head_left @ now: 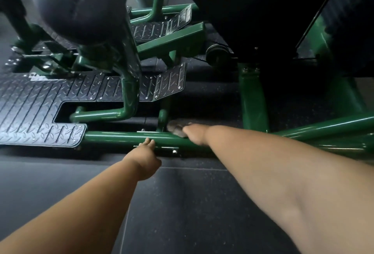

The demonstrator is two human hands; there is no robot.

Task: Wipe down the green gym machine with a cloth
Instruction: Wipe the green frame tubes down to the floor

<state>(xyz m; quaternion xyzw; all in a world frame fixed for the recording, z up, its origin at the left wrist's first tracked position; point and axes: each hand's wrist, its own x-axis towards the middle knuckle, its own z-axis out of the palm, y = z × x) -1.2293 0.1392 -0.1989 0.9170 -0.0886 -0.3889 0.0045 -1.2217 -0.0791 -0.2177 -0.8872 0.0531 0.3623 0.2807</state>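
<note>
The green machine's low bar (113,136) runs across the dark floor (182,203) and serves as the landmark. At its left end lies a black tread plate (30,108), and a black pad (66,4) hangs above and behind that plate. The left hand (144,156) reaches to the bar's near side, fingers straight, tips touching it and holding nothing. Just right of it, the right hand (195,134) presses a grey-brown cloth (177,127) onto the bar's top beside a short green post (163,117); blur hides how its fingers lie. A green upright (253,100) rises behind the bar, further right.
</note>
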